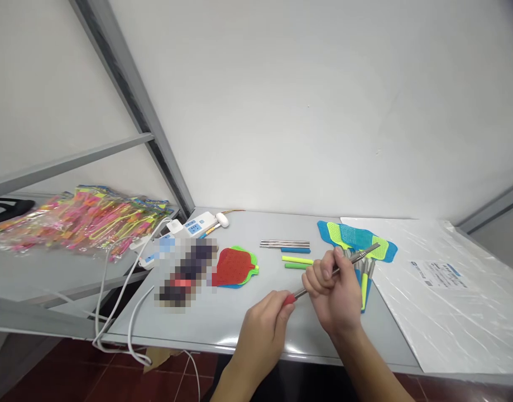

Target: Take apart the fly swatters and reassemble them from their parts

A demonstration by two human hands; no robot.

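Note:
My left hand (264,324) is closed round a red handle grip (289,300), most of it hidden in the fingers. A metal telescopic rod (298,293) runs from that grip up to my right hand (334,290), which is wrapped round it. The rod's far end (367,252) sticks out past my right thumb. Beyond my hands lie several loose metal rods (284,244), with a blue grip (296,250), a yellow grip (297,260) and a green grip (295,266). Red fly swatter heads (235,267) are stacked over green and blue ones on the left.
Blue and yellow fly swatters (356,237) lie at the right, by a white plastic-wrapped sheet (461,312). A power strip (193,228) with white cables (103,296) stands at the left. Bagged colourful items (89,220) fill the side shelf. A blurred patch (187,273) covers something dark.

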